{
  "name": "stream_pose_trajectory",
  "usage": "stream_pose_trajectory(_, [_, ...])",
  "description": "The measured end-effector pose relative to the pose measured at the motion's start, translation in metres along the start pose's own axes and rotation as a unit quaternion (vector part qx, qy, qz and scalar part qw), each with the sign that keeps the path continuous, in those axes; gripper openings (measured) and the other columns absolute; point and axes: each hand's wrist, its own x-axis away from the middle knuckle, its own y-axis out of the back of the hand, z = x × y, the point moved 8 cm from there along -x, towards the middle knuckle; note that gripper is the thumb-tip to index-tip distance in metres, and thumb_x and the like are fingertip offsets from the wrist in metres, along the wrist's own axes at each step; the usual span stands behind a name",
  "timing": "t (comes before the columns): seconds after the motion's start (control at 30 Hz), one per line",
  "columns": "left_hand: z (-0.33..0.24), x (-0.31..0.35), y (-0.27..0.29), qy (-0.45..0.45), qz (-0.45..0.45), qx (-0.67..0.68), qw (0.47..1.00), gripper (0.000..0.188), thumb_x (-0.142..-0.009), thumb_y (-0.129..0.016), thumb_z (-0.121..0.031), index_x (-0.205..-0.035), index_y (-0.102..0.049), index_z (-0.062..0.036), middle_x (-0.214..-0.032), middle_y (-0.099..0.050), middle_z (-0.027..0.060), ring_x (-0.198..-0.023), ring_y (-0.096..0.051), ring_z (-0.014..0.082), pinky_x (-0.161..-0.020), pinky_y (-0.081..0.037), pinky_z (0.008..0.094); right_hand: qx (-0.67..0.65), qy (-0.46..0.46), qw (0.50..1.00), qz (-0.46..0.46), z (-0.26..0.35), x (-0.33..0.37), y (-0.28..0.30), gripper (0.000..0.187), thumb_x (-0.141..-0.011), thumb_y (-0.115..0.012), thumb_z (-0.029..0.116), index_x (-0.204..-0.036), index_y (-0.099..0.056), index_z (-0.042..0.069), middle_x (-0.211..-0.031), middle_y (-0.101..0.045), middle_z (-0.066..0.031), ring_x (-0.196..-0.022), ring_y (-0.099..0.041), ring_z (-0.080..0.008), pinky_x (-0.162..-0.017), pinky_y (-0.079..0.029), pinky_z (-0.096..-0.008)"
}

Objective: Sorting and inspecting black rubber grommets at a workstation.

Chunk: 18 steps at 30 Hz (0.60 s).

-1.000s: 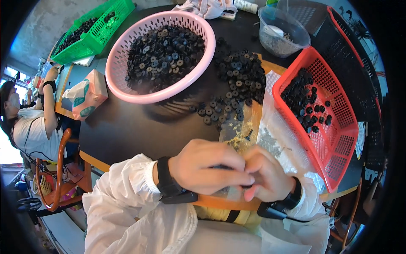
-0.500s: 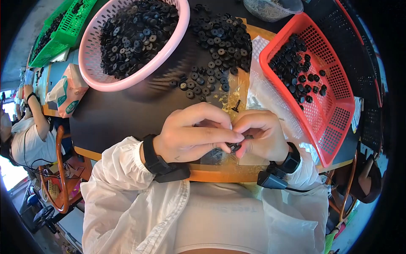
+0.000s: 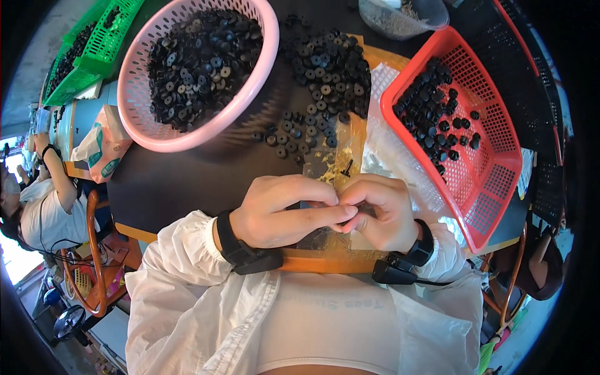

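My left hand (image 3: 284,211) and my right hand (image 3: 381,212) meet over the near edge of the table, fingertips pressed together in a pinch. Whatever lies between them is hidden by the fingers. Just beyond the fingertips, a small black stemmed piece (image 3: 347,167) lies on the table. Farther off, loose black round discs with centre holes (image 3: 325,75) are heaped and scattered. A pink perforated basket (image 3: 265,81) full of similar discs stands at the far left. To the right, a red mesh basket (image 3: 494,181) contains several black round caps (image 3: 431,125).
A clear plastic tub (image 3: 400,19) stands at the back. White padded sheeting (image 3: 382,137) lies beside the red basket. At left are a tissue pack (image 3: 103,147), a green crate (image 3: 103,50) and another person (image 3: 53,200) seated by an orange chair (image 3: 94,262).
Both hands remain joined at about the same place. A small dark part that showed between the fingers is now covered. The view has shifted slightly.
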Motion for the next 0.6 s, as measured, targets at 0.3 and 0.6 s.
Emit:
stream_pose_trajectory(0.3, [0.012, 0.016, 0.065, 0.068, -0.059, -0.377, 0.922, 0.029, -0.067, -0.081, -0.007, -0.095, -0.072, -0.0068, -0.077, -0.061, 0.0037, -0.064, -0.059, 0.02, -0.056, -0.048, 0.0291, 0.613, 0.072, 0.754, -0.226, 0.101, 0.007, 0.062, 0.035, -0.072, -0.072, 0.002, -0.107, -0.071, 0.006, -0.094, -0.069, -0.0067, -0.092, -0.062, -0.0303, -0.086, -0.048, -0.0404])
stream_pose_trajectory(0.6, [0.026, 0.019, 0.041, 0.104, 0.014, -0.306, 0.946, 0.03, -0.064, -0.083, -0.012, -0.092, -0.072, -0.0115, -0.082, -0.06, 0.0018, -0.069, -0.059, 0.0211, -0.06, -0.049, 0.0314, 0.492, 0.017, 0.864, -0.105, 0.036, -0.018, 0.002, 0.034, -0.077, -0.071, 0.007, -0.11, -0.065, 0.006, -0.103, -0.063, -0.0092, -0.094, -0.06, -0.0263, -0.078, -0.05, -0.0358])
